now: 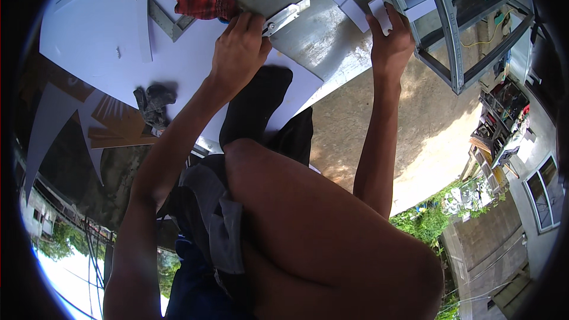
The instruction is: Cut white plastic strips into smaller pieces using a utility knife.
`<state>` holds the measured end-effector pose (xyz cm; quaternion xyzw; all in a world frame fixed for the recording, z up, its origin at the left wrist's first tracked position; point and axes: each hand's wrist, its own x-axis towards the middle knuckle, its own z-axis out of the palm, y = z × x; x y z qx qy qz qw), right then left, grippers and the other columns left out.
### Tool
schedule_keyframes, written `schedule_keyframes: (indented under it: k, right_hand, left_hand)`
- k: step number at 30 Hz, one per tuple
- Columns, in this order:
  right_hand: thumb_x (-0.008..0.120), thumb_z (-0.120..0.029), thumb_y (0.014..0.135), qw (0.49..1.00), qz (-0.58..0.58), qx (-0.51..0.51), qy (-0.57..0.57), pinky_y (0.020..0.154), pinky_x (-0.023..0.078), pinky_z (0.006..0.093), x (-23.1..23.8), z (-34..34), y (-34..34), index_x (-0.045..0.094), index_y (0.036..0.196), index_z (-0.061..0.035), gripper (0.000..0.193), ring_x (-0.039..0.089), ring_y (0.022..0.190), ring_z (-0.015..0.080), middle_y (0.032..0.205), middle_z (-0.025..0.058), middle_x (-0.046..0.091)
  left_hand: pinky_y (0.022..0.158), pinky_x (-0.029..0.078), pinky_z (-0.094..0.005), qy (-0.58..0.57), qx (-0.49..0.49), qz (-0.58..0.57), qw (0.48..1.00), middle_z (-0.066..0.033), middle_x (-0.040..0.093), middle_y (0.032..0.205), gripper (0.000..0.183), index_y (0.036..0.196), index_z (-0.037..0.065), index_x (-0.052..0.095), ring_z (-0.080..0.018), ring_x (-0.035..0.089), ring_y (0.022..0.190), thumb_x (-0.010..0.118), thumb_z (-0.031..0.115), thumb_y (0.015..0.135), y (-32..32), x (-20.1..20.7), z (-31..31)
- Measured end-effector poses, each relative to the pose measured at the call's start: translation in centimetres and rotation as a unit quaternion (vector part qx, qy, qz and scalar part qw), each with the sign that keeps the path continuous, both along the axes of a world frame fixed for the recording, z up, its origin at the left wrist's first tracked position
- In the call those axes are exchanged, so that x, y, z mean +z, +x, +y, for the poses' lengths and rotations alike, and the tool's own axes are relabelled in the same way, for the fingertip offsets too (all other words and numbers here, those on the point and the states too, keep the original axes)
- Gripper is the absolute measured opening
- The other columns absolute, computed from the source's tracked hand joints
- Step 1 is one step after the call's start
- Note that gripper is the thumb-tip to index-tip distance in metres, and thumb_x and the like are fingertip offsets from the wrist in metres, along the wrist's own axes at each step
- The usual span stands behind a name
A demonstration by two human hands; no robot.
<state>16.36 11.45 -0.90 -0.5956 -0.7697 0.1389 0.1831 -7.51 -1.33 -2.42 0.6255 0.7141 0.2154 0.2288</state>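
Gripping a metal tool (285,18) by one end, the left hand (240,48) is curled; the right hand (392,42) pinches a white piece (377,13) between thumb and fingers.

Daylight burns out the sky (65,281) at lower left and dapples the concrete ground (349,124), glare streaks the grey tabletop (299,38), the thigh (332,225) lies shadowed, and fisheye curvature bends edges toward a black rim.

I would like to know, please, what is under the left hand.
A metal tool sticks out past the left hand, and the white sheet shows beside it; whatever lies directly under the palm is covered.
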Motion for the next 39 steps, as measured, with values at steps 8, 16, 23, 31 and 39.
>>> schedule_keyframes:
  k: [8, 16, 23, 31, 39]
  right_hand:
    - [0.077, -0.014, 0.076, 0.999, 0.017, 0.026, -0.027, 0.087, 0.049, 0.0439, 0.3, -1.8, -1.7, 0.066, 0.111, -0.0057, 0.037, 0.059, 0.104, 0.0361, 0.114, 0.0145, 0.064]
    - [0.071, -0.004, 0.08, 0.998, 0.026, 0.05, 0.022, 0.082, 0.052, 0.0415, -1.5, -2.8, -1.6, 0.066, 0.114, -0.0058, 0.035, 0.063, 0.093, 0.0346, 0.11, 0.0165, 0.066]
    - [0.072, -0.004, 0.079, 0.996, 0.066, 0.019, -0.053, 0.082, 0.052, 0.0409, -1.5, -4.3, -3.0, 0.066, 0.114, -0.0048, 0.035, 0.063, 0.094, 0.035, 0.106, 0.0173, 0.066]
    - [0.069, -0.003, 0.079, 0.996, 0.081, 0.012, -0.032, 0.084, 0.051, 0.042, -1.9, -5.2, -3.3, 0.065, 0.116, -0.0039, 0.037, 0.061, 0.097, 0.0353, 0.109, 0.0167, 0.065]
    - [0.064, -0.002, 0.079, 0.994, 0.084, -0.005, -0.073, 0.086, 0.052, 0.0415, -1.9, -5.7, -3.5, 0.067, 0.12, -0.0114, 0.041, 0.059, 0.099, 0.0333, 0.114, 0.0124, 0.064]
  left_hand:
    - [0.068, 0.055, -0.0402, 0.031, 0.027, -0.108, 0.993, -0.0148, 0.061, 0.087, 0.028, 0.095, -0.001, 0.06, -0.0319, 0.065, 0.073, 0.071, 0.007, 0.071, 0.3, -0.2, 0.9]
    - [0.066, 0.049, -0.0484, 0.057, 0.049, -0.227, 0.971, -0.024, 0.06, 0.085, 0.014, 0.097, -0.003, 0.057, -0.0435, 0.061, 0.073, 0.052, -0.003, 0.083, 2.1, 1.4, 1.7]
    - [0.062, 0.049, -0.0517, -0.011, 0.032, -0.206, 0.978, -0.024, 0.061, 0.087, 0.028, 0.112, -0.002, 0.054, -0.044, 0.06, 0.07, 0.051, -0.003, 0.084, 3.7, 2.1, 1.5]
    - [0.056, 0.051, -0.0446, 0.07, -0.024, -0.107, 0.992, -0.0146, 0.057, 0.079, 0.05, 0.134, 0.008, 0.052, -0.0349, 0.061, 0.062, 0.058, -0.002, 0.085, 3.0, 0.8, 1.1]
    - [0.053, 0.054, -0.0416, 0.044, -0.043, -0.063, 0.996, -0.0109, 0.055, 0.082, 0.054, 0.137, 0.012, 0.051, -0.03, 0.062, 0.058, 0.059, 0.0, 0.086, 3.8, 0.6, 1.0]
